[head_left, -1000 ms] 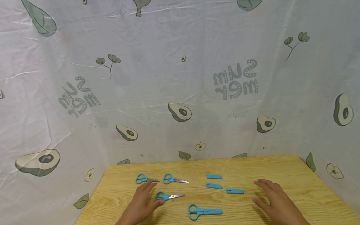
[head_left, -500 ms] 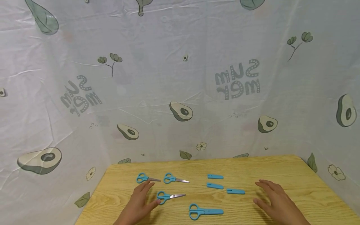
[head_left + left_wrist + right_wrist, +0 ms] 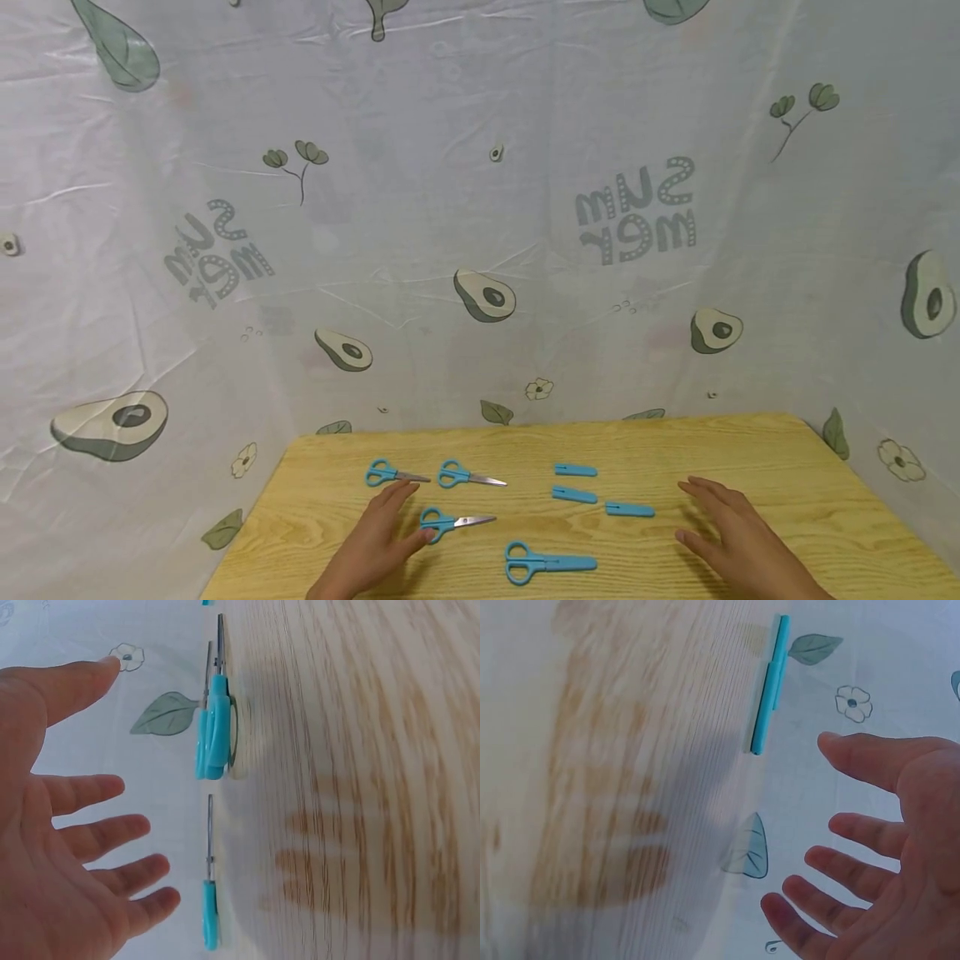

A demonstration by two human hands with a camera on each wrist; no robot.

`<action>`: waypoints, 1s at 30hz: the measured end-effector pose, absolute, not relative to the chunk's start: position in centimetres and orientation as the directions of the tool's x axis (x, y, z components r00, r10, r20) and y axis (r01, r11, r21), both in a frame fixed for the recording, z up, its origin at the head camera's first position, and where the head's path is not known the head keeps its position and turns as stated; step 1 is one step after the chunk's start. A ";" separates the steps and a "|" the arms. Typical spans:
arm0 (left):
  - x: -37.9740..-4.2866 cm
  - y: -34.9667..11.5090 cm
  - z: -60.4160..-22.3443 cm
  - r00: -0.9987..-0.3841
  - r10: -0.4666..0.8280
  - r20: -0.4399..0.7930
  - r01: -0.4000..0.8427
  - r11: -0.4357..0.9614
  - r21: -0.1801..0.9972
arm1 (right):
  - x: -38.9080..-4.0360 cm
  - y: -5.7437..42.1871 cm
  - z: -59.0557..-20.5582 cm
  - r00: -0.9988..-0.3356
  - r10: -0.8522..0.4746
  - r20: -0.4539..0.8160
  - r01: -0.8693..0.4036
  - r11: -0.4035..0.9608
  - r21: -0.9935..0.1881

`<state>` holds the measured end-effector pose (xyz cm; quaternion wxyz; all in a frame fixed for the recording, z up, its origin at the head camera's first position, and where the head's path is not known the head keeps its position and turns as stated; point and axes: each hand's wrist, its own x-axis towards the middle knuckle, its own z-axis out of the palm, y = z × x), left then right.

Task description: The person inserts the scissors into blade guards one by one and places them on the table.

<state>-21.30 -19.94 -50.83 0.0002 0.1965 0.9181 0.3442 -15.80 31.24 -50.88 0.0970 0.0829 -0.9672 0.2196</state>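
Head view shows the left hand (image 3: 372,535), fingers extended and free, near three uncovered scissors (image 3: 445,523) on the wooden table (image 3: 675,454), the right hand (image 3: 733,533), likewise relaxed, near three blue sheaths (image 3: 574,495), with sheathed scissors (image 3: 564,564) between.

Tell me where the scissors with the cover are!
In the head view, the covered scissors lie low, just right of centre, on the table between the left hand and the right hand.

The head view looks forward-down at the table (image 3: 555,529); both wrist views, lower and nearer, share its printed backdrop (image 3: 420,233).
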 end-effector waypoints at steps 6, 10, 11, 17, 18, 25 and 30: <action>-21.8 -19.7 -50.9 -0.899 0.409 0.153 0.406 0.653 0.640 | -15.9 31.3 -51.1 -0.955 -0.155 0.252 -0.256 0.859 -0.442; -22.0 -19.7 -51.0 -0.892 0.423 0.160 0.419 0.641 0.643 | -16.0 31.1 -51.0 -0.953 -0.175 0.248 -0.277 0.832 -0.480; -22.0 -19.7 -51.0 -0.891 0.424 0.159 0.419 0.639 0.645 | -16.1 31.0 -51.0 -0.955 -0.176 0.240 -0.276 0.826 -0.491; -22.5 -19.8 -51.4 -0.898 0.420 0.133 0.393 0.628 0.672 | -16.6 30.8 -50.9 -0.963 -0.185 0.196 -0.262 0.813 -0.520; -22.7 -19.8 -51.4 -0.899 0.419 0.124 0.384 0.622 0.683 | -16.7 30.8 -50.9 -0.964 -0.188 0.190 -0.261 0.810 -0.524; -23.4 -19.8 -51.8 -0.900 0.426 0.091 0.349 0.582 0.734 | -17.5 30.4 -51.2 -0.956 -0.205 0.211 -0.290 0.784 -0.549; -23.9 -19.7 -52.3 -0.897 0.431 0.099 0.362 0.586 0.725 | -17.8 30.0 -51.1 -0.958 -0.205 0.198 -0.282 0.789 -0.546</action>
